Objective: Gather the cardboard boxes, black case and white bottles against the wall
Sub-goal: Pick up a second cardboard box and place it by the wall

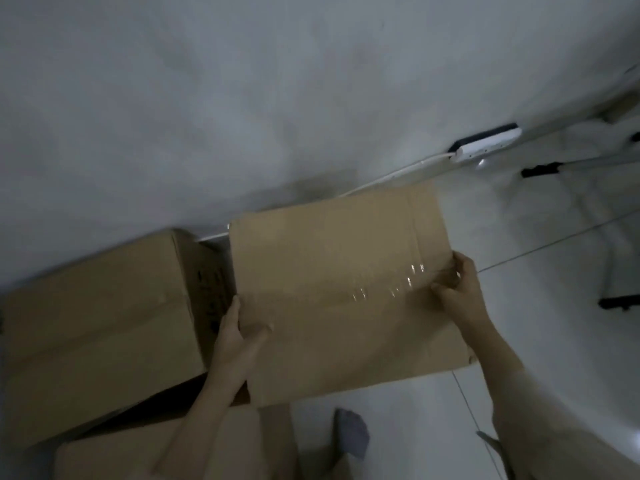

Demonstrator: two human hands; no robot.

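A taped cardboard box (339, 282) sits in the middle, its far edge close to the white wall (242, 98). My left hand (239, 337) grips its left edge, thumb on top and fingers down the side. My right hand (460, 289) holds its right edge with the fingers curled over the top. A larger cardboard box (100, 337) stands to the left by the wall, almost touching the held box. A third cardboard box (138, 452) lies at the bottom left under my left forearm. No black case or white bottle is in view.
A white power strip (488, 147) lies on the floor by the wall at the right, its cable (398, 174) running behind the held box. Dark chair or stand legs (616, 303) are at the far right. White floor tiles (519, 341) stretch to the right of the boxes.
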